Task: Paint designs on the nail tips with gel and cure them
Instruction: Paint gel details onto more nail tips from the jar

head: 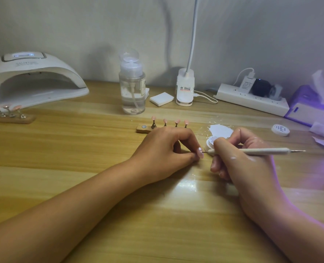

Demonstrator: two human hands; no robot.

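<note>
I have the wooden bench filling the view, with the white curing lamp at its far left. The left hand rests mid-bench, just beside the right hand, which grips a dotting pen like a pencil. Behind the left knuckles stands a wooden stand carrying four pink tips. A white gel pot sits between the hands. The left fingertips pinch a pink nail tip with white dots, and the pen's point touches it.
</note>
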